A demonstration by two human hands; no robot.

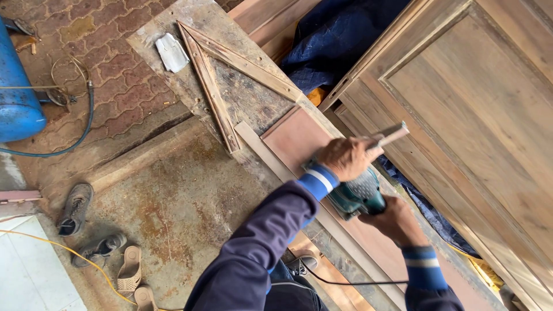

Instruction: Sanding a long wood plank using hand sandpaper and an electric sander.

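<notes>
- Head view, centre of the frame: the left hand is closed around a small light wooden strip, whose free end sticks out toward the upper right, just over the edge of the reddish-brown board.
- Just below it, the right hand is wrapped around the body of a teal power sander — fingers curled tight on the tool, which sits between the two hands above the board. A black cord trails from it toward the lower centre.
- Right half: a large panelled wooden door lies slantwise, with blue tarpaulin showing at the top centre.
- Upper centre: a triangular wooden frame on a worn bench top, a white rag just beside its tip.
- Left side: a blue tank with a hose on brick paving — lower left, shoes and sandals on the stained floor.
</notes>
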